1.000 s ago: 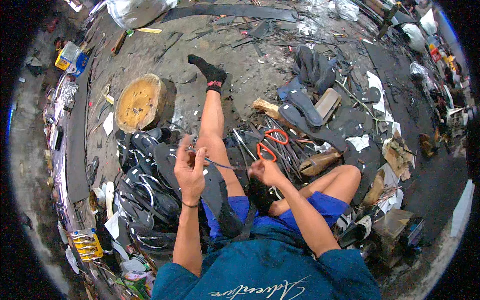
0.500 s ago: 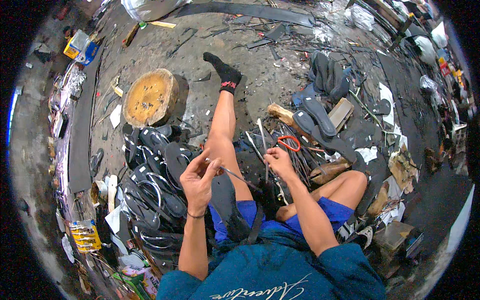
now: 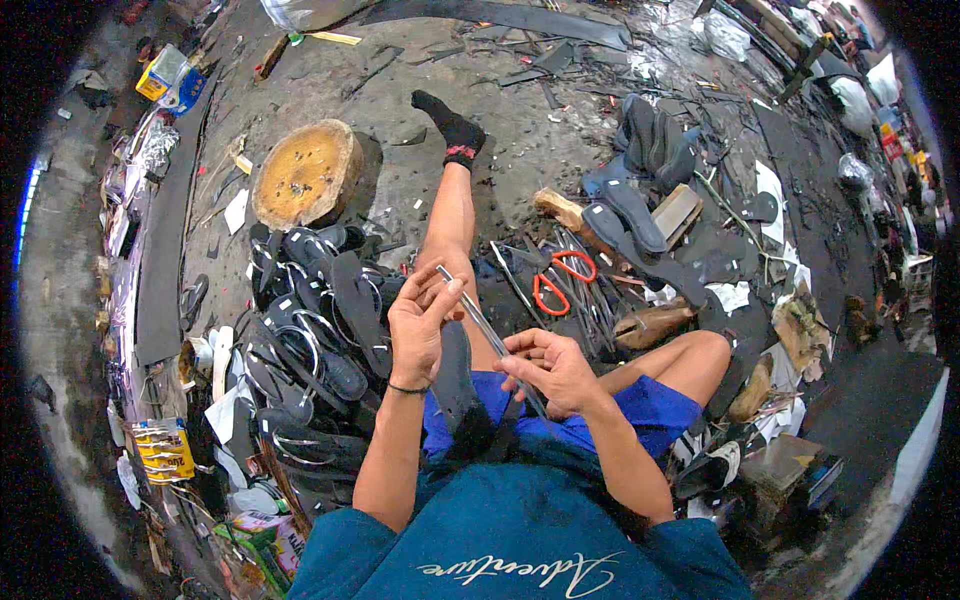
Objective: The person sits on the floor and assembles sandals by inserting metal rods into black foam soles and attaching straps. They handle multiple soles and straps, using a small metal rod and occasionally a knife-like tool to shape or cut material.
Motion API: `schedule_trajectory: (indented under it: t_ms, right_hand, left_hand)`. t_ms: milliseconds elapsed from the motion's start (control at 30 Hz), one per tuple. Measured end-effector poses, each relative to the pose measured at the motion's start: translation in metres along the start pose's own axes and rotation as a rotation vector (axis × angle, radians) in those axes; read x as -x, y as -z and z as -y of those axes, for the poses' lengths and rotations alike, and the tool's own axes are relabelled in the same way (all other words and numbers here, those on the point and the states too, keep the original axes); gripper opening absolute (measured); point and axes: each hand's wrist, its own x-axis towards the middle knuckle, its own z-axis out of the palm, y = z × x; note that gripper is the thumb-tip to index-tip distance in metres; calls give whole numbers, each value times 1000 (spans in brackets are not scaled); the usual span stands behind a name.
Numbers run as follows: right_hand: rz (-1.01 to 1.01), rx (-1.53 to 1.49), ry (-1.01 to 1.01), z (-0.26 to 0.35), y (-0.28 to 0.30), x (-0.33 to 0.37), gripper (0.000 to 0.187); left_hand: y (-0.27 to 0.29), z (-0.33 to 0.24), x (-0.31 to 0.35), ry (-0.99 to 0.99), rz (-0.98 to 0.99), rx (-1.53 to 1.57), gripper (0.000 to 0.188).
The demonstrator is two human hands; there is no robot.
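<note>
A thin grey strip [image 3: 478, 318] slants between my hands, above my lap. Near its upper end, my left hand [image 3: 418, 325] pinches it between thumb and fingers. Lower down, the fingers of my right hand [image 3: 550, 372] close around the same strip. Under the strip, a black sandal sole [image 3: 458, 385] rests over my left thigh. Beyond my right hand lie red-handled scissors [image 3: 540, 294] beside a bundle of thin dark strips [image 3: 592, 300]. A large heap of black sandals [image 3: 315, 340] with shiny straps sits left of my outstretched leg.
A round wooden block [image 3: 305, 175] stands on the floor ahead to the left. Dark soles [image 3: 630, 215] lie at the right, with stacked soles [image 3: 655, 140] farther off. Pieces of wood [image 3: 655, 325] and scraps surround my bent right knee. A long black sheet [image 3: 165, 250] runs along the left.
My right hand has come down and back toward my lap, away from the scissors, and is now on the strip. Both scissor handles now show. My left hand has risen slightly to the right.
</note>
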Motion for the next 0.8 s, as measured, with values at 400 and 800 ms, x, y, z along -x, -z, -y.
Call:
schedule_trajectory:
  t_ms: [400, 800]
  right_hand:
    - [-419, 22, 258, -11, 12, 32, 25]
    - [-137, 125, 240, -10, -17, 33, 20]
  left_hand:
    - [5, -53, 28, -120, -23, -100, 31]
    - [-5, -36, 46, -76, 5, -130, 37]
